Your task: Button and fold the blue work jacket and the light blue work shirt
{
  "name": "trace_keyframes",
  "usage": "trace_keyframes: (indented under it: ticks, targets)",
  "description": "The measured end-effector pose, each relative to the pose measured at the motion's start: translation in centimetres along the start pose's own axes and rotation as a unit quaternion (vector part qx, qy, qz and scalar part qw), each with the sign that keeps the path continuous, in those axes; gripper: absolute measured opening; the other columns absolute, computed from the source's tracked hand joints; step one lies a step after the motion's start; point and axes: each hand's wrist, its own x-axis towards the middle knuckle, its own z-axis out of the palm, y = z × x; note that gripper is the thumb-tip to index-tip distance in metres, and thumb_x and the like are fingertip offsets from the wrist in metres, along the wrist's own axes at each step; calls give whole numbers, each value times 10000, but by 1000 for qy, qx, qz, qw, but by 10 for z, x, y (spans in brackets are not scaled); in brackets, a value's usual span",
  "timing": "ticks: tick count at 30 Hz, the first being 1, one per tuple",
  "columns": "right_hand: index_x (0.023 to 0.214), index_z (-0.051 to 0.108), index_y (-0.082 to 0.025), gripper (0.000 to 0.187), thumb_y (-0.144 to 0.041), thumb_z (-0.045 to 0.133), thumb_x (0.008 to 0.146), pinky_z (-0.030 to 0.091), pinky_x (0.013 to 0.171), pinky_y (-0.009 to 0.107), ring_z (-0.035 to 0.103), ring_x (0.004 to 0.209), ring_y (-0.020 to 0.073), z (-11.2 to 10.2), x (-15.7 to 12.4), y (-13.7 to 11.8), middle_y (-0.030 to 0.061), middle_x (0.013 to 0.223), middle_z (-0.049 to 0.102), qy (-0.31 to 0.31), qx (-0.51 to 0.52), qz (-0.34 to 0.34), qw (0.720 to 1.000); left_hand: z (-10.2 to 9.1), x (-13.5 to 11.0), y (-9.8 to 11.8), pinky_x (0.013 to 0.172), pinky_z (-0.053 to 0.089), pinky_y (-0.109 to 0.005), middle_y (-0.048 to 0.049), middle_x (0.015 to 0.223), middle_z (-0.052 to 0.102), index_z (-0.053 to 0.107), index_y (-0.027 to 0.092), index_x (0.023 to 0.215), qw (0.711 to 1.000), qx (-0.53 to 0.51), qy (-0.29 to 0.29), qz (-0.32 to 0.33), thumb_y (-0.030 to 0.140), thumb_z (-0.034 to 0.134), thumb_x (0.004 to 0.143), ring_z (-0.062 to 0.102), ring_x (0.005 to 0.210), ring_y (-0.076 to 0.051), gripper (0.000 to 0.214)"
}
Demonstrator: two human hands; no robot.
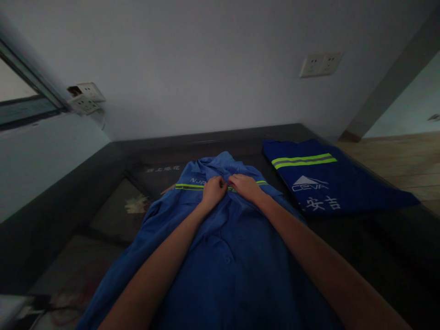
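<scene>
A blue work shirt [261, 243] with a yellow-green reflective stripe across the chest lies front up on the dark table, collar away from me. My left hand [215, 189] is closed on the shirt's front placket at stripe height. Right beside it, my right hand [244, 185] pinches the other side of the placket. The fabric is bunched between the two hands. Below them a button [227, 260] shows on the lower front. Whether a button sits between my fingertips is hidden.
A folded darker blue garment [302, 176] with a reflective stripe and white lettering lies to the right on the table [371, 247]. A wall with a double socket [321, 64] stands behind. More sockets [85, 98] are at the left. A white object [13, 309] is at the lower left.
</scene>
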Motion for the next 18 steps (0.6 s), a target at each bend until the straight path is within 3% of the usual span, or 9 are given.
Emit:
trace_keyframes:
  ticks: [6, 13, 18]
  targets:
    - [984, 618, -183, 177, -219, 451, 935, 407, 744, 248, 575, 974, 193, 2, -2, -1, 73, 1013, 646, 14, -1, -8, 1000, 5, 0, -4, 633, 353, -249, -15, 796, 607, 553, 184, 790, 1000, -18, 16, -5, 196, 593, 794, 554, 743, -155, 42]
    - [886, 634, -184, 147, -213, 492, 910, 401, 680, 249, 586, 927, 196, 5, -2, -2, 69, 953, 651, 50, 32, 5, 998, 6, -1, -6, 601, 330, -232, 14, 764, 579, 538, 196, 943, 999, -42, 35, -2, 202, 612, 783, 535, 692, -142, 176]
    - [816, 642, -183, 113, -202, 550, 879, 411, 680, 247, 603, 843, 173, 10, -2, 4, 41, 871, 657, 100, 94, 26, 990, 1, -3, -3, 596, 340, -221, 13, 730, 579, 573, 185, 867, 996, -71, 44, 1, 229, 590, 803, 529, 666, -132, 79]
